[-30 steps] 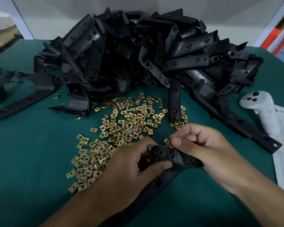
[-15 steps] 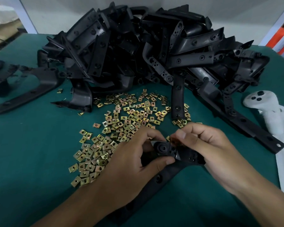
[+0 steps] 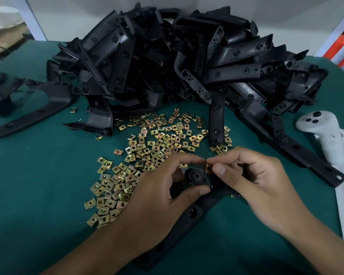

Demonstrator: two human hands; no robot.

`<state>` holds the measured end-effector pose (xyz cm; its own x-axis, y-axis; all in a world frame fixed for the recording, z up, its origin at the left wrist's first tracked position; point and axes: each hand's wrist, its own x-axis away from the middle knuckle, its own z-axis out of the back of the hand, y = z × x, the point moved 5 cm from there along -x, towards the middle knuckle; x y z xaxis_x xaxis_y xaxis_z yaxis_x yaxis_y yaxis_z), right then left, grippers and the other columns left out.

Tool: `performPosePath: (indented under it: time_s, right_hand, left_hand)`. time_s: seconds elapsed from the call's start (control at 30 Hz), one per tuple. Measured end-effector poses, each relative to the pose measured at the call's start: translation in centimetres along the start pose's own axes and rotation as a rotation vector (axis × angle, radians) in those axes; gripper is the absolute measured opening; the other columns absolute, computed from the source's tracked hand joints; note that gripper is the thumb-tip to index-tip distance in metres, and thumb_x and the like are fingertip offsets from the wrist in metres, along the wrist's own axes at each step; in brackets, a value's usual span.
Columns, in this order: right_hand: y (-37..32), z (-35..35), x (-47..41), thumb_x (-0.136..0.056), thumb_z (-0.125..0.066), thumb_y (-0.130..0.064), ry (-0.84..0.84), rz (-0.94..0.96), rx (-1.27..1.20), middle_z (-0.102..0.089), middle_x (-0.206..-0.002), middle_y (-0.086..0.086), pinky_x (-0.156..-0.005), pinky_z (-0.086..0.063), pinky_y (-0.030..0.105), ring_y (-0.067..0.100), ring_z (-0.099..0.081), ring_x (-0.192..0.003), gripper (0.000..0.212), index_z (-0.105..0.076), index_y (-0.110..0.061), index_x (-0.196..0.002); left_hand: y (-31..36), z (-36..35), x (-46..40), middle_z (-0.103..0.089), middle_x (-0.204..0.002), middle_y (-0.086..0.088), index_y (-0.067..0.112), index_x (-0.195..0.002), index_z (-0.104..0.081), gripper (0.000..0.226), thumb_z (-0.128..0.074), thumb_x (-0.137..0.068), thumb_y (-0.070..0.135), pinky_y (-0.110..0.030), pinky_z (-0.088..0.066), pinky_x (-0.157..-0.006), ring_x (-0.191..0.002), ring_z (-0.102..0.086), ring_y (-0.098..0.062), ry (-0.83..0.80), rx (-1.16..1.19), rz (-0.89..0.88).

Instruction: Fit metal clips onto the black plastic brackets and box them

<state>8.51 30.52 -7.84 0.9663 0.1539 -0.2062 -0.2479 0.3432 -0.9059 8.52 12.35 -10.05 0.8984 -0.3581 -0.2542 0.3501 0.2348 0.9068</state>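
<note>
Gripped bracket [image 3: 197, 176] in left hand [image 3: 157, 197]; pinched clip [image 3: 208, 168] with right hand [image 3: 252, 181] fingers [image 3: 218, 170] against bracket, over green counter [image 3: 38, 185]

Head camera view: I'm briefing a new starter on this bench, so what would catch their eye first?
Most likely the big heap of black plastic brackets piled across the back of the green table. Next, the scatter of brass-coloured metal clips spread in front of it. Nearest the camera, the left hand and right hand meet over one bracket, pinching a clip at its end.

Green table [image 3: 28, 185]: brackets [image 3: 167, 56], clips [image 3: 147, 143], controller [image 3: 322, 132].
</note>
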Motion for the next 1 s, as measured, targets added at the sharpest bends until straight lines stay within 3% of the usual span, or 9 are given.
performPosePath:
  time_s: [0.1,0.23,0.4,0.5,0.63,0.7,0.83,0.9,1.0]
  right_hand:
    - [0.0,0.3,0.1,-0.087,-0.066,-0.050,0.023,0.058,0.100,-0.056,-0.078,0.005,-0.071,-0.042,0.025,0.019,-0.051,-0.078,0.017,-0.075,-0.043,-0.100]
    - [-0.1,0.4,0.1,-0.089,-0.066,-0.048,0.038,0.107,0.161,-0.059,-0.078,0.001,-0.070,-0.042,0.029,0.019,-0.050,-0.078,0.015,-0.074,-0.042,-0.101]
    - [-0.2,0.5,0.2,-0.089,-0.066,-0.048,0.043,0.109,0.162,-0.055,-0.076,0.001,-0.070,-0.041,0.022,0.019,-0.051,-0.076,0.015,-0.074,-0.043,-0.100]
    - [-0.4,0.4,0.1,-0.088,-0.067,-0.047,0.049,0.103,0.099,-0.065,-0.082,0.000,-0.069,-0.043,0.025,0.018,-0.051,-0.075,0.014,-0.075,-0.041,-0.098]
    - [-1.6,0.1,0.2,-0.091,-0.068,-0.035,0.082,0.275,0.229,-0.071,-0.096,-0.018,-0.067,-0.041,0.023,0.015,-0.060,-0.082,0.009,-0.072,-0.034,-0.099]
    - [-1.8,0.2,0.4,-0.091,-0.068,-0.040,0.116,0.273,0.237,-0.070,-0.093,-0.021,-0.068,-0.041,0.023,0.017,-0.060,-0.080,0.012,-0.065,-0.042,-0.102]
    - [-0.9,0.2,0.5,-0.092,-0.063,-0.049,0.127,0.119,0.056,-0.077,-0.098,-0.010,-0.074,-0.049,0.036,0.032,-0.063,-0.082,0.017,-0.055,-0.041,-0.104]
    - [-0.2,0.6,0.0,-0.094,-0.059,-0.033,0.112,-0.017,-0.213,-0.077,-0.098,0.002,-0.073,-0.048,0.042,0.026,-0.064,-0.082,0.006,-0.061,-0.036,-0.099]
    - [1.6,1.4,-0.8,-0.076,-0.048,-0.004,0.138,-0.277,-0.635,-0.075,-0.100,0.009,-0.064,-0.041,0.028,0.010,-0.053,-0.072,0.033,-0.068,-0.023,-0.095]
  left_hand:
    - [0.2,0.1,0.0,-0.072,-0.098,0.029,0.050,-0.121,-0.054,0.035,-0.066,-0.089,0.047,-0.012,-0.054,-0.066,-0.084,-0.071,0.005,0.013,-0.021,-0.017]
    - [0.2,0.1,0.0,-0.072,-0.098,0.029,0.050,-0.122,-0.053,0.035,-0.066,-0.089,0.047,-0.011,-0.053,-0.066,-0.084,-0.071,0.005,0.009,-0.028,-0.023]
    - [0.3,0.1,-0.1,-0.071,-0.102,0.032,0.050,-0.124,-0.055,0.035,-0.066,-0.092,0.043,-0.005,-0.049,-0.071,-0.090,-0.069,0.009,0.002,-0.035,-0.037]
    - [0.5,0.2,-0.2,-0.070,-0.109,0.032,0.050,-0.129,-0.056,0.039,-0.067,-0.093,0.039,-0.004,-0.048,-0.078,-0.098,-0.068,0.010,0.003,-0.030,-0.057]
    - [0.9,0.2,-0.3,-0.069,-0.110,0.033,0.042,-0.133,-0.058,0.040,-0.067,-0.094,0.037,-0.002,-0.046,-0.079,-0.098,-0.067,0.011,0.002,-0.008,-0.079]
    - [0.9,0.3,-0.3,-0.070,-0.111,0.029,0.040,-0.133,-0.059,0.039,-0.067,-0.095,0.036,-0.005,-0.048,-0.080,-0.099,-0.068,0.007,-0.010,0.023,-0.072]
    - [0.7,0.3,-0.4,-0.071,-0.114,0.024,0.040,-0.129,-0.061,0.036,-0.068,-0.094,0.036,-0.009,-0.050,-0.083,-0.105,-0.069,0.002,-0.008,0.074,-0.052]
    - [0.5,0.4,-0.5,-0.072,-0.112,0.020,0.042,-0.127,-0.061,0.034,-0.067,-0.094,0.036,-0.010,-0.051,-0.082,-0.104,-0.069,-0.002,-0.005,0.111,-0.024]
    - [0.2,0.7,-0.6,-0.072,-0.112,0.017,0.046,-0.124,-0.060,0.032,-0.066,-0.094,0.037,-0.012,-0.052,-0.084,-0.106,-0.069,-0.006,-0.009,0.208,0.033]
